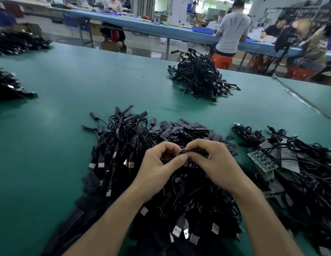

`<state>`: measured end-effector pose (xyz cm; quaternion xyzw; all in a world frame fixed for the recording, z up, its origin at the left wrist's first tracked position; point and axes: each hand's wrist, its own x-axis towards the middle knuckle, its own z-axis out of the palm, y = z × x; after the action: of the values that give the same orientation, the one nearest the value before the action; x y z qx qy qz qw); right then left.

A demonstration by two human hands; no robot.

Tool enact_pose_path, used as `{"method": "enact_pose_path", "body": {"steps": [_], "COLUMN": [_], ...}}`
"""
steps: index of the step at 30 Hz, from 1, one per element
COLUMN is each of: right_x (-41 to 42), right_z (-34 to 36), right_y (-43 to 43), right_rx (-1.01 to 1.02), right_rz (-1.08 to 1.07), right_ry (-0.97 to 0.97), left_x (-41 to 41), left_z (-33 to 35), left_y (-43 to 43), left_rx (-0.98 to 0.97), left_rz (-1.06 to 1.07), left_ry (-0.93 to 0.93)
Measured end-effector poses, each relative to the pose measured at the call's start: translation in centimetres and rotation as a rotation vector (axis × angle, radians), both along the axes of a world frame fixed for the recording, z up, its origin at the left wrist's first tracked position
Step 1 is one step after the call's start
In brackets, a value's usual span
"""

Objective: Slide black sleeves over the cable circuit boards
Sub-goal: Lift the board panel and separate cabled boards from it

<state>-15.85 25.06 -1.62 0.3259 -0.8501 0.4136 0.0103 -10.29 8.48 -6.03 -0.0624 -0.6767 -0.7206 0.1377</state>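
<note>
Above the cable heap [179,191], the left hand [157,163] and right hand [214,159] meet, both pinching 1 small circuit board [187,152], thin and dark with a metallic end. Flat matte black sleeves [188,128] lie just behind the heap on the green bench [68,89]. The heap's glossy cords end in silver USB plugs [176,230].

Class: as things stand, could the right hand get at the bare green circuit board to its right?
Probably yes: the green circuit board lies uncovered atop cables near the right hand, though that hand pinches a small piece.
</note>
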Motion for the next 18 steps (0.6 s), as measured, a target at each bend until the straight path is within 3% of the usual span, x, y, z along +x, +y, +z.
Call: {"method": "enact_pose_path", "body": {"steps": [11, 14, 18], "right_x": [-1.6, -1.5, -1.5], "right_z": [-0.1, 0.0, 1.4], "right_y": [-0.2, -0.2, 2.3], "right_rx": [-0.101, -0.120, -0.171], "right_rz": [0.148, 0.085, -0.167], "right_ry": [-0.262, -0.198, -0.013], "left_x": [-0.6, -0.4, 0.0], "left_z": [0.4, 0.5, 1.3], "left_y": [-0.1, 0.0, 0.0], "left_rx": [0.108, 0.154, 0.215], "left_rz": [0.052, 0.075, 0.143], "left_ry": [-0.102, -0.084, -0.008]}}
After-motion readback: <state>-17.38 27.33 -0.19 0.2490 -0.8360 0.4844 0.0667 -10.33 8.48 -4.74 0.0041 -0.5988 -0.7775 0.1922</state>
